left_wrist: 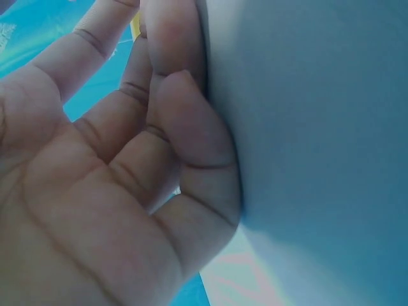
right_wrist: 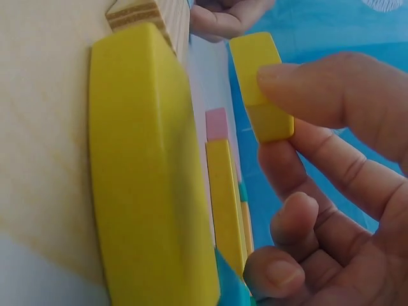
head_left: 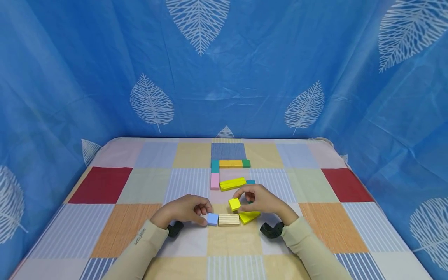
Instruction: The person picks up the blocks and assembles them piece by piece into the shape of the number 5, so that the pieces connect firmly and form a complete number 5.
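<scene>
My right hand (head_left: 258, 197) pinches a small yellow block (head_left: 234, 204) between thumb and fingertips. The right wrist view shows this yellow block (right_wrist: 261, 86) held above the cloth. Below that hand lies another yellow block (head_left: 249, 216), set at an angle beside a striped wooden block (head_left: 229, 220). A light blue block (head_left: 212, 219) adjoins the wooden block's left end. My left hand (head_left: 187, 210) rests on the cloth with bent fingers, thumb and index fingertips right at the blue block's left side. The left wrist view shows the left hand's palm (left_wrist: 83, 210), with the blue block hidden.
Farther back, a teal block (head_left: 215, 166), an orange block (head_left: 231, 164), a green block (head_left: 246, 163) and a pink block (head_left: 214, 181) form a corner. Long yellow blocks (head_left: 232, 184) lie nearer, beside a partly covered teal piece (head_left: 250, 182). Patchwork cloth (head_left: 140, 186) covers the table.
</scene>
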Demonstrator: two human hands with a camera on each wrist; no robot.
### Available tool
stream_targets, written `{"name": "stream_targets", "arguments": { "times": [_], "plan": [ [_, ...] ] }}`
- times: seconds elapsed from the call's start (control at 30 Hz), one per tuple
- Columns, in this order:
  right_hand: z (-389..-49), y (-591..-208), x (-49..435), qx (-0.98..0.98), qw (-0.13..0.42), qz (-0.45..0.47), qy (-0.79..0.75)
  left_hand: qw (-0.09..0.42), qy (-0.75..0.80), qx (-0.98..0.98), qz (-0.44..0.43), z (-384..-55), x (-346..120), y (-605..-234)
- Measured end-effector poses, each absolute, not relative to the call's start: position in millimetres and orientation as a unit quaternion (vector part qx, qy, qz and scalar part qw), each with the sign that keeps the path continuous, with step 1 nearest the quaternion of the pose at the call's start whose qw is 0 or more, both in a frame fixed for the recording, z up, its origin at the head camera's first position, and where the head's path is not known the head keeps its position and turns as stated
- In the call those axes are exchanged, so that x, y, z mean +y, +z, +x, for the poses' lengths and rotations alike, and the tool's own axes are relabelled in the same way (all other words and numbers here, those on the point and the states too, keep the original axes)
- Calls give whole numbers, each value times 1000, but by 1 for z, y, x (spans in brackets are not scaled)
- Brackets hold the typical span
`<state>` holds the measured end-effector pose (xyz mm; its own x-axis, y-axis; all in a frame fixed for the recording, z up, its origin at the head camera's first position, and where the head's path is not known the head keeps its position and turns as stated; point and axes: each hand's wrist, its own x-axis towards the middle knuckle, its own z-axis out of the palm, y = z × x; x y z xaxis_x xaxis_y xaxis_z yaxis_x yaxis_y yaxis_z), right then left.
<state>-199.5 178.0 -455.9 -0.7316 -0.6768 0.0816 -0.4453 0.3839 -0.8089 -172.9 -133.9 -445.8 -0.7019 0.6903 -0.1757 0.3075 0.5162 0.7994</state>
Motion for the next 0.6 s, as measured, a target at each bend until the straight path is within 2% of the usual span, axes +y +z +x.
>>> {"name": "stream_targets", "arguments": {
  "times": [0.6],
  "plan": [
    [-204,-454,139,853,126,-313,-397,252,396,833,293,-176,-135,-449]
  ]
}}
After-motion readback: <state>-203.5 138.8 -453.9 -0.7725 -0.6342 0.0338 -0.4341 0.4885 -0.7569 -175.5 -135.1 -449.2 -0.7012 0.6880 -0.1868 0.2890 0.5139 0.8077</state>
